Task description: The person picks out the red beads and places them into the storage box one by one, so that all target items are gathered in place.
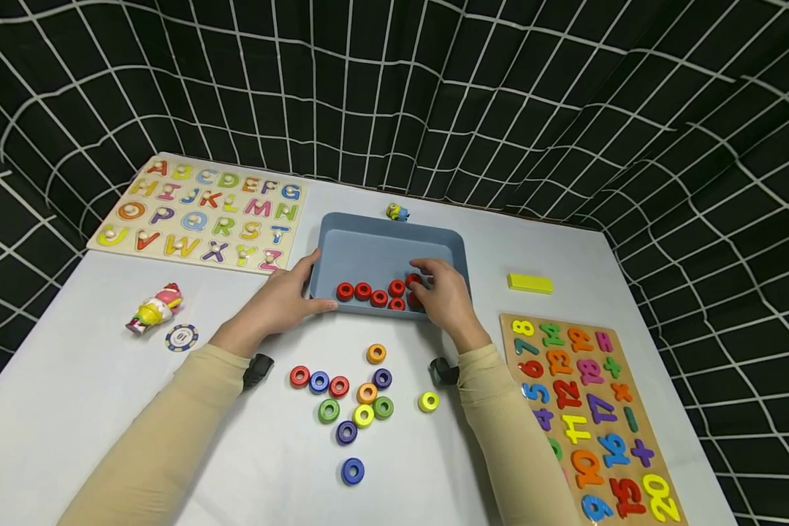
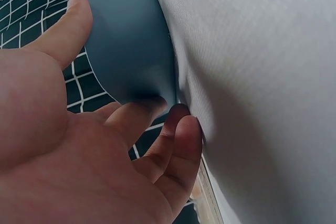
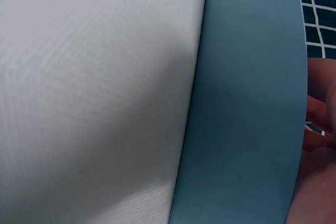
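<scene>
A blue-grey tray (image 1: 388,248) holds several red rings (image 1: 379,298) along its near side. My left hand (image 1: 283,298) grips the tray's near left corner, thumb along the front wall and fingers against the left side. In the left wrist view, fingertips of the left hand (image 2: 121,135) touch the tray wall (image 2: 128,40). Inside the tray's near right part, my right hand (image 1: 446,296) bends its fingers and thumb about a red ring (image 1: 413,280). The right wrist view has the tray wall (image 3: 247,98) covering most of the right hand (image 3: 320,182).
Loose coloured rings (image 1: 367,394) lie in front of the tray. An alphabet board (image 1: 204,212) stands back left, a number board (image 1: 592,416) at right. A yellow block (image 1: 530,283), small minion figure (image 1: 397,212), toy figure (image 1: 155,308) and poker chip (image 1: 182,337) lie around.
</scene>
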`<act>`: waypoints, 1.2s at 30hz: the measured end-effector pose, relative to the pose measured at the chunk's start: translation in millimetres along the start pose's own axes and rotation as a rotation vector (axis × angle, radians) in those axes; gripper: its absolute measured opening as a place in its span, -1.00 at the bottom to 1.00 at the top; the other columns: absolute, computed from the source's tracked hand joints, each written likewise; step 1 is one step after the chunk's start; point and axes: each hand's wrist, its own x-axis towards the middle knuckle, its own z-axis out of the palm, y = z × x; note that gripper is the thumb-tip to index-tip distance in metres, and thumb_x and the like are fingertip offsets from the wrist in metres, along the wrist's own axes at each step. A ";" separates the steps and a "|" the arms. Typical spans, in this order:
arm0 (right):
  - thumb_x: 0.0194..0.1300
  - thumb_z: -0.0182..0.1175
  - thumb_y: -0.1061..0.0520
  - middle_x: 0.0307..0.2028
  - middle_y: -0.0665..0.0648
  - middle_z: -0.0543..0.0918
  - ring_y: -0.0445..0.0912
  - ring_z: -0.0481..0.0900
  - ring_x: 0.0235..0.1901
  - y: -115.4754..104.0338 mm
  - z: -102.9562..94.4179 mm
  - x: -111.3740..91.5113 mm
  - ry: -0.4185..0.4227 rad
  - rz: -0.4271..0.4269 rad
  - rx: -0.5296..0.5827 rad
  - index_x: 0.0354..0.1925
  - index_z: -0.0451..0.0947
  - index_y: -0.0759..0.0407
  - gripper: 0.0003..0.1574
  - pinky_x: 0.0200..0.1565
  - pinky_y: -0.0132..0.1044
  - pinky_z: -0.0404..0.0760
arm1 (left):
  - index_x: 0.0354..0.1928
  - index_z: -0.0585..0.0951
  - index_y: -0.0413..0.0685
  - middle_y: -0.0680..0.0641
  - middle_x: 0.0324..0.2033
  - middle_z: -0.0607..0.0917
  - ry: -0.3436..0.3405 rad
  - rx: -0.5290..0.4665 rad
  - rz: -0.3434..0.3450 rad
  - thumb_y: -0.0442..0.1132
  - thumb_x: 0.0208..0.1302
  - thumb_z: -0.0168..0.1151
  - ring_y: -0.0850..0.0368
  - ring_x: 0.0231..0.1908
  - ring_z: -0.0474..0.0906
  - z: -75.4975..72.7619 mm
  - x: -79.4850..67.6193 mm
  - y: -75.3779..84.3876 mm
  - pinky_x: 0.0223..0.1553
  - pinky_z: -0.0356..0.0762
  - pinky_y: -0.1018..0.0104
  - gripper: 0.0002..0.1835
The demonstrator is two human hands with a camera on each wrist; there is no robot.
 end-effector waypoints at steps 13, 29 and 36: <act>0.26 0.25 0.20 -0.03 0.09 0.65 -0.02 0.61 -0.07 -46.2 2.0 -28.9 0.044 -0.239 0.100 0.07 0.59 0.08 -0.62 -0.03 -0.15 0.58 | 0.54 -0.17 0.16 -0.23 0.45 0.20 0.003 0.004 -0.004 0.20 0.16 0.30 -0.24 0.38 0.16 -1.6 -1.0 -0.5 0.34 0.16 -0.18 0.09; 0.23 0.31 0.08 -0.09 -0.07 0.61 -0.29 0.52 -0.13 -83.4 29.8 -92.4 -0.579 -0.520 -0.165 0.04 0.55 0.04 -0.61 0.00 -0.51 0.50 | 0.54 -0.17 0.15 -0.29 0.42 0.24 -0.002 0.035 0.005 0.22 0.16 0.28 -0.26 0.34 0.20 -2.2 -1.6 2.6 0.27 0.24 -0.19 0.09; 0.20 0.34 0.12 -0.18 -0.08 0.60 -0.31 0.48 -0.21 -83.1 35.8 -95.3 -0.564 -0.480 -0.228 -0.07 0.55 0.04 -0.69 -0.08 -0.51 0.51 | 0.54 -0.16 0.14 -0.30 0.42 0.24 0.001 0.034 0.009 0.22 0.16 0.28 -0.26 0.34 0.20 -1.8 -1.8 1.6 0.26 0.25 -0.19 0.09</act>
